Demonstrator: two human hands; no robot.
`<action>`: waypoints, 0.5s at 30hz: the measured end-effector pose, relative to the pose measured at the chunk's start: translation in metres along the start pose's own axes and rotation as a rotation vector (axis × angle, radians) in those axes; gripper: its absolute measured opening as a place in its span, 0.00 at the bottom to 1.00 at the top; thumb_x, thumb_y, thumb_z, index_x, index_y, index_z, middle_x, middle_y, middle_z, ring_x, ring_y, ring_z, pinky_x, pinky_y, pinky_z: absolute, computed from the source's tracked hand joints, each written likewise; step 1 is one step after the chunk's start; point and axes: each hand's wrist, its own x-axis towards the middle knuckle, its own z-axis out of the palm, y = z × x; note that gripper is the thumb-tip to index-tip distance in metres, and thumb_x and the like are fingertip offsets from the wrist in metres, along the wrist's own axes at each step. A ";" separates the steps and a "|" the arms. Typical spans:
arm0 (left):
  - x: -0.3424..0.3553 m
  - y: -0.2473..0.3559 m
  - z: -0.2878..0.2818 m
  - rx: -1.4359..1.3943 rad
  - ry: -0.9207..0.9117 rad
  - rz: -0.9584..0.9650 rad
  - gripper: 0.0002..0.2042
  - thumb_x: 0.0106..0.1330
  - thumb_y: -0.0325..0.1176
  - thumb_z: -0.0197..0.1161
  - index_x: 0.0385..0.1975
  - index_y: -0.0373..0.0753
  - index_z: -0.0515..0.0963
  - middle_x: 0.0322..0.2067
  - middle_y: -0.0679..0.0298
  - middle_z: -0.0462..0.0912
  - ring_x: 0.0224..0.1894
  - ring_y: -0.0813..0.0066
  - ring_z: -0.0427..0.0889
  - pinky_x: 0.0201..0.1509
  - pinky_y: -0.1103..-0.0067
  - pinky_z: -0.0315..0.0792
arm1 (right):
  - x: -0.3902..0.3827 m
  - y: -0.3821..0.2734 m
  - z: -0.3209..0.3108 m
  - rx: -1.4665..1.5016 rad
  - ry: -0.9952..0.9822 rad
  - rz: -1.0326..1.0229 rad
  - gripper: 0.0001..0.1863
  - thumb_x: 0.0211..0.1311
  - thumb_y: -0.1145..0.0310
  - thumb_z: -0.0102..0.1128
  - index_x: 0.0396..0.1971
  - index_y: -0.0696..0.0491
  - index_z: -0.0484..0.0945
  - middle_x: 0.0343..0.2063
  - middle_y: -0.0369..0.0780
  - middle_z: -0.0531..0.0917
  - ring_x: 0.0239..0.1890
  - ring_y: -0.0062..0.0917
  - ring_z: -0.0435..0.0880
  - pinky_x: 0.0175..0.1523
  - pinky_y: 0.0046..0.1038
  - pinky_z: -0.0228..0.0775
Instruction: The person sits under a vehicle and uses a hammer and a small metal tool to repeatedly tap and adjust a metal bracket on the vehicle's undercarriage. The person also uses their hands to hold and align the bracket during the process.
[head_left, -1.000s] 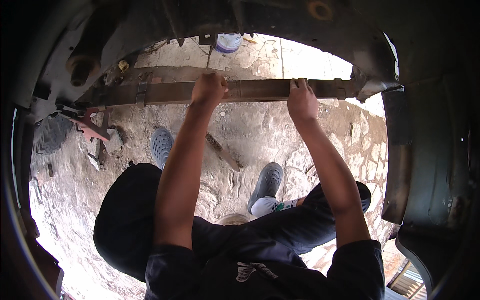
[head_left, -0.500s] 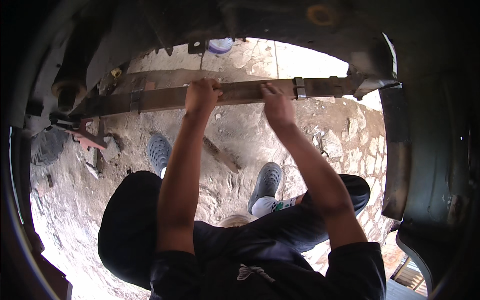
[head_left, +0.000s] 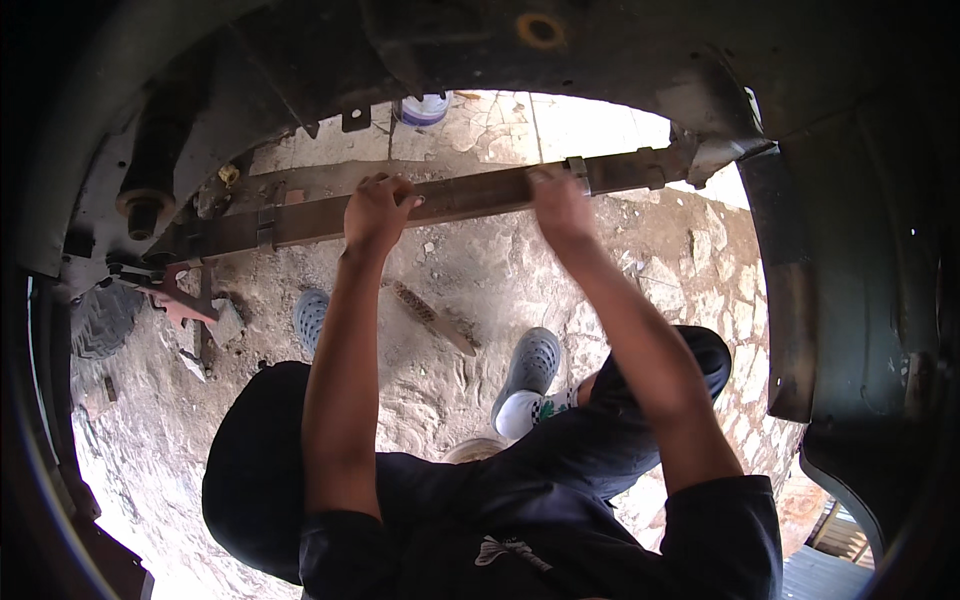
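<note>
A long brown leaf spring (head_left: 470, 196) runs across in front of me, rising slightly toward the right, with metal clips round it. My left hand (head_left: 378, 215) grips the spring left of its middle, fingers curled over the far edge and thumb on the near side. Farther right, my right hand (head_left: 562, 208) lies at the spring, just beside a clip (head_left: 579, 174). Motion smears its fingers, so whether they pinch anything is hidden from me.
A dark vehicle body arches overhead, with a green panel (head_left: 865, 330) on the right and a black cylindrical mount (head_left: 146, 195) at left. On the rough ground lie a wire brush (head_left: 432, 317), a reddish metal stand (head_left: 185, 303) and stones. A white-and-blue bucket (head_left: 424, 109) stands beyond.
My right hand has shifted along the spring toward the right-hand clip. My left hand still grips the spring, its fingers slightly more raised. The whole view has tilted a little.
</note>
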 end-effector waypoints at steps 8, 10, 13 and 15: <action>-0.004 0.006 0.022 0.110 0.158 0.101 0.08 0.63 0.35 0.68 0.37 0.40 0.85 0.40 0.60 0.84 0.47 0.55 0.81 0.54 0.65 0.76 | -0.019 -0.064 0.037 0.249 0.223 -0.071 0.15 0.72 0.67 0.46 0.46 0.58 0.81 0.52 0.49 0.81 0.56 0.43 0.79 0.64 0.40 0.72; 0.002 0.006 0.020 0.094 0.175 0.142 0.07 0.65 0.33 0.65 0.36 0.38 0.84 0.39 0.59 0.84 0.47 0.55 0.81 0.53 0.64 0.76 | -0.006 -0.049 0.036 0.122 0.058 -0.179 0.15 0.72 0.67 0.44 0.45 0.55 0.81 0.51 0.47 0.82 0.57 0.43 0.78 0.64 0.40 0.73; 0.003 -0.008 0.017 0.056 0.268 0.188 0.05 0.63 0.31 0.66 0.35 0.39 0.84 0.38 0.59 0.84 0.45 0.55 0.81 0.51 0.64 0.77 | 0.005 0.004 0.020 -0.102 0.112 -0.276 0.14 0.71 0.69 0.46 0.45 0.52 0.82 0.50 0.43 0.83 0.57 0.41 0.78 0.64 0.37 0.73; -0.004 -0.019 0.022 0.009 0.333 0.200 0.03 0.62 0.30 0.67 0.33 0.40 0.84 0.36 0.58 0.83 0.44 0.55 0.81 0.49 0.65 0.77 | 0.003 0.018 -0.010 -0.179 0.212 -0.187 0.14 0.73 0.72 0.45 0.48 0.57 0.81 0.51 0.44 0.82 0.56 0.35 0.80 0.61 0.34 0.75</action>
